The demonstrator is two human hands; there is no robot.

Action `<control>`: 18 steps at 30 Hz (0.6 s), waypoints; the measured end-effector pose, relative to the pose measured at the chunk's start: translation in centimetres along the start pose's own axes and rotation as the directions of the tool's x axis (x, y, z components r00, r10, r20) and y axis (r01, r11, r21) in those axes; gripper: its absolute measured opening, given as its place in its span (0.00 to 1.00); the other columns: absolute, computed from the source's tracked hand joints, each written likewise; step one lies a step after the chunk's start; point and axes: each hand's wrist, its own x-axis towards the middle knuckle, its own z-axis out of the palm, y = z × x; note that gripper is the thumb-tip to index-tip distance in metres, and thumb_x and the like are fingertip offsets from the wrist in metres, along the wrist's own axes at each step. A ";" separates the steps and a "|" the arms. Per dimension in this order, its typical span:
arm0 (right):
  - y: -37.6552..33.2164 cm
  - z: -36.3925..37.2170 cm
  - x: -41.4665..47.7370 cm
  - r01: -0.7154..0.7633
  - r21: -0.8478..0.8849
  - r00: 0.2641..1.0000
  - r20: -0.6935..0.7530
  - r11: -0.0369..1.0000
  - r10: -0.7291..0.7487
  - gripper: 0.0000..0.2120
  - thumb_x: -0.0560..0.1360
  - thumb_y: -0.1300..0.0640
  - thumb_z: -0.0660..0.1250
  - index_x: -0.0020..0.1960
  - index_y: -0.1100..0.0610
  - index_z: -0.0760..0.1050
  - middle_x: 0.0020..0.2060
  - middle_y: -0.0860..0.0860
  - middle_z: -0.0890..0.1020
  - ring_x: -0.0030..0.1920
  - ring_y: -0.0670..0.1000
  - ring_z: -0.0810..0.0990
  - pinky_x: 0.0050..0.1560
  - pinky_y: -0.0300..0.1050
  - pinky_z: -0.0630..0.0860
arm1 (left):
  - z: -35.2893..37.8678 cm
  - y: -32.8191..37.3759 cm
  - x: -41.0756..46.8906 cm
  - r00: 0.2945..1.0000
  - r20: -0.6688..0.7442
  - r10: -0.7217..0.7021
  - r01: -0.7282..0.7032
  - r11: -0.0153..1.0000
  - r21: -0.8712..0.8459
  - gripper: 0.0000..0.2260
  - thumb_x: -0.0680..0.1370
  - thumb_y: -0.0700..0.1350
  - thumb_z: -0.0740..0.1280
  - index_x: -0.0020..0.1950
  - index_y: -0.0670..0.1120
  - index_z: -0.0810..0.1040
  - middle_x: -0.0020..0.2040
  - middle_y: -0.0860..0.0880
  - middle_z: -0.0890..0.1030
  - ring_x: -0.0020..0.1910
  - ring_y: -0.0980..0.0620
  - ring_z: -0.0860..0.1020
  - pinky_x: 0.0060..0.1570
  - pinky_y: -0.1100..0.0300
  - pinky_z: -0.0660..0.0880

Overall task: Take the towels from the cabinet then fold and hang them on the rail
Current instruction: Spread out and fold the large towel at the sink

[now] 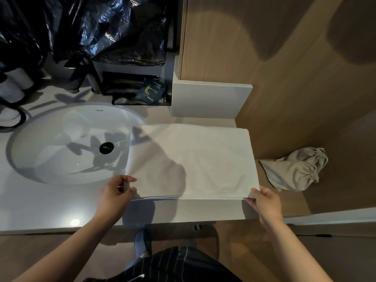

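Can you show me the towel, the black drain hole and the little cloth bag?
white towel [203, 159], head view, middle of its top layer.
black drain [106, 147], head view, centre of its cap.
beige drawstring bag [299, 169], head view, middle of its cloth.

The towel [189, 161] is plain white. The sink basin [50, 159] is white, its drain plug [106, 147] black. The drawstring bag [297, 169] is beige, the sachet [151, 91] navy with gold lettering, the shorts [183, 265] black with thin white stripes.

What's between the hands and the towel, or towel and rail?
Nothing: left hand and right hand pinch the towel at its near corners. Rail isn't in view, so that path can't be judged.
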 end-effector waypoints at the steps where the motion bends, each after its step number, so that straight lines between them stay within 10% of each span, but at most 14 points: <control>1: 0.2 0.0 0.0 0.012 -0.006 1.000 -0.008 1.000 -0.012 0.08 0.80 0.65 0.62 0.45 0.59 0.78 0.44 0.52 0.83 0.47 0.50 0.82 0.55 0.49 0.79 | 0.0 0.0 0.0 1.000 -0.005 -0.001 0.001 1.000 -0.001 0.10 0.76 0.35 0.68 0.50 0.50 0.78 0.40 0.48 0.81 0.37 0.55 0.83 0.33 0.70 0.73; 9: 0.1 -0.1 -0.3 0.233 -0.579 0.961 0.014 0.782 -0.277 0.16 0.78 0.60 0.66 0.65 0.60 0.73 0.44 0.51 0.80 0.41 0.47 0.78 0.34 0.36 0.72 | 0.4 0.7 -0.3 0.996 0.036 0.079 -0.086 0.931 0.355 0.11 0.75 0.36 0.67 0.57 0.42 0.76 0.55 0.42 0.74 0.48 0.43 0.76 0.46 0.51 0.76; 14: -1.2 1.0 -1.4 0.447 -0.771 0.825 0.159 0.454 -0.542 0.23 0.76 0.65 0.67 0.69 0.57 0.71 0.63 0.57 0.75 0.63 0.57 0.74 0.61 0.51 0.74 | 0.4 1.8 -0.1 0.902 0.182 0.391 -0.396 0.585 0.708 0.14 0.75 0.39 0.67 0.60 0.38 0.77 0.62 0.36 0.74 0.62 0.35 0.71 0.58 0.44 0.72; 18: -2.1 3.8 -1.7 0.656 -0.676 0.716 0.417 0.336 -0.560 0.21 0.81 0.57 0.62 0.74 0.51 0.68 0.76 0.53 0.64 0.77 0.54 0.57 0.78 0.52 0.54 | 3.2 4.2 0.1 0.767 0.270 0.582 -0.622 0.570 0.537 0.19 0.70 0.35 0.75 0.60 0.36 0.79 0.62 0.33 0.76 0.61 0.32 0.75 0.56 0.36 0.75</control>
